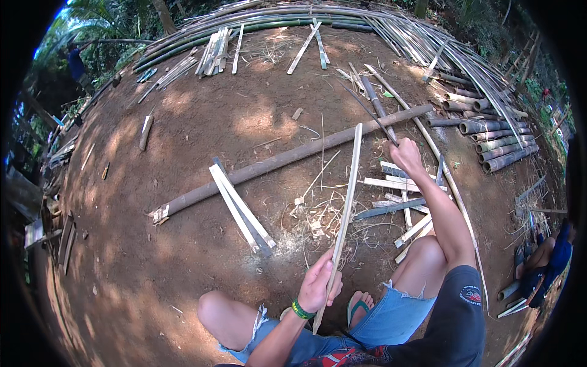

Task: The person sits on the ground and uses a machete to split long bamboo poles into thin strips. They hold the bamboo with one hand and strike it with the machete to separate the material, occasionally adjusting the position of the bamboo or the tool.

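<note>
My left hand (319, 283) grips a long pale bamboo strip (345, 208) near its lower end; the strip slants up and away from my knees. My right hand (406, 154) is stretched out to the right and is closed on the handle of a long dark blade (370, 113), raised above the ground and pointing up-left. A green band is on my left wrist. I sit low with bare knees, denim shorts and sandals at the bottom of the view.
A long bamboo pole (275, 162) lies across the dirt ground. Split slats (241, 211) and shavings (318, 220) lie around it. Cut bamboo lengths (498, 144) are stacked at right, long poles (293, 18) at the back. Another person (547, 260) sits at far right.
</note>
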`<state>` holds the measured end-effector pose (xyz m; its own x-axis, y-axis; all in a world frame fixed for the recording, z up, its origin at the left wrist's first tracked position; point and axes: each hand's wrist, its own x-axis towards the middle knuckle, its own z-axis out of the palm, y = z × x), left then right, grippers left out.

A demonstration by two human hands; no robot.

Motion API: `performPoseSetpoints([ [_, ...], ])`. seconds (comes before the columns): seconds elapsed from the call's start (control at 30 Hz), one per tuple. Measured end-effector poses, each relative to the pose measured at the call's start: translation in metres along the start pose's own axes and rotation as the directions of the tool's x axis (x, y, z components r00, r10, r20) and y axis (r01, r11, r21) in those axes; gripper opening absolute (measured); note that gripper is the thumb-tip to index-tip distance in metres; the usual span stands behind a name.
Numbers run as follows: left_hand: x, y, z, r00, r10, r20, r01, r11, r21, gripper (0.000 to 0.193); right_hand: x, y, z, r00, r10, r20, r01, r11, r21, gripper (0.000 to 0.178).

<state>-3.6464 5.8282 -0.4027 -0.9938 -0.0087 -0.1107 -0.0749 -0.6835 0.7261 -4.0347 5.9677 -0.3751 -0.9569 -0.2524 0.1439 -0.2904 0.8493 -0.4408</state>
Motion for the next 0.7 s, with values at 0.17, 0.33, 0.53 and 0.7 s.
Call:
performPoseSetpoints([
  [0.17, 0.016, -0.006, -0.038, 0.995, -0.052, -0.085, 0.012, 0.907, -0.421, 0.051, -0.054, -0.034, 0.0, 0.984, -0.132, 0.119, 0.115, 0.984, 0.138, 0.037],
  [0.33, 0.027, -0.001, -0.04, 0.992, -0.057, -0.108, -0.004, 0.872, -0.49, 0.051, -0.117, -0.08, 0.006, 0.78, -0.473, 0.41, 0.503, 0.863, 0.038, 0.023],
  [0.53, 0.03, -0.006, -0.041, 0.952, 0.027, -0.305, -0.128, 0.94, -0.316, 0.044, -0.164, -0.099, 0.013, 0.513, -0.641, 0.571, 0.738, 0.669, 0.088, 0.024],
  [0.7, 0.02, -0.006, -0.028, 0.947, -0.01, -0.322, -0.021, 0.995, -0.094, 0.046, -0.121, -0.092, 0.015, 0.675, -0.555, 0.486, 0.661, 0.748, -0.063, 0.021],
])
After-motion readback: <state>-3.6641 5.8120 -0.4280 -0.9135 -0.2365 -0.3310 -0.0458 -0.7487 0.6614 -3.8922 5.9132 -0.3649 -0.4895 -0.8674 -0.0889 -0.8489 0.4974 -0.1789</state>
